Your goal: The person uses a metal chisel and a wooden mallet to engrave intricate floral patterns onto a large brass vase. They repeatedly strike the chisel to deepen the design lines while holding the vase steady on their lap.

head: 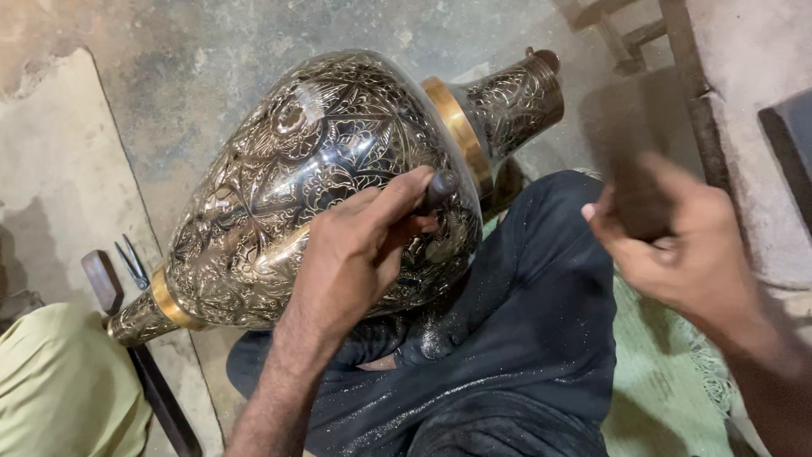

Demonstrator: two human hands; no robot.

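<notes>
The engraved brass vase lies tilted across the person's lap. The left hand pinches a small chisel against it; the right hand grips a blurred dark mallet. Metal shears lie on the floor beyond the vase's neck.

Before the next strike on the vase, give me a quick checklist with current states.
1. Vase steady on lap: ok, it lies tilted across the legs.
2. Left hand holding punch on the vase: ok.
3. Punch tip placement: cannot tell, fingers hide it.
4. Right hand gripping mallet: ok, raised but blurred.
5. Spare tools on floor beside vase: ok, apart from both hands.
</notes>
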